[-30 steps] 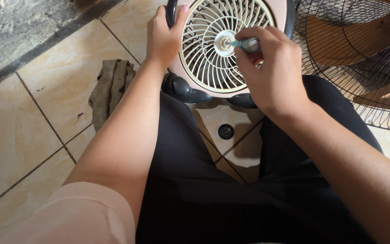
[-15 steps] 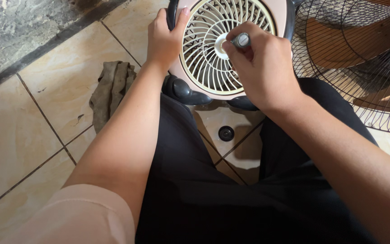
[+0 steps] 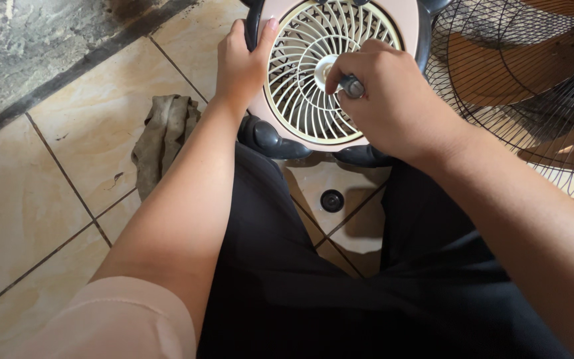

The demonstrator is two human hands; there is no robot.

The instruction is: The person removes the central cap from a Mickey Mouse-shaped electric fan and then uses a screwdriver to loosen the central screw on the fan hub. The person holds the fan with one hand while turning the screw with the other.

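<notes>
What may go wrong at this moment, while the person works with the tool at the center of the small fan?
1. The right hand presses a screwdriver at the grille's center; the tip might slip and snap a thin rib of the small pink fan.
2. Only the left hand steadies the fan by its edge, so it might tip.
3. A small black part lies loose on the floor tiles and might get lost.

Fan casing pale pink; grille cream, radial slats; feet black. Tool grey. Rag olive-brown. Floor tiles beige marbled, dark grout. Wire guard black. Trousers black; sleeve pale pink
</notes>
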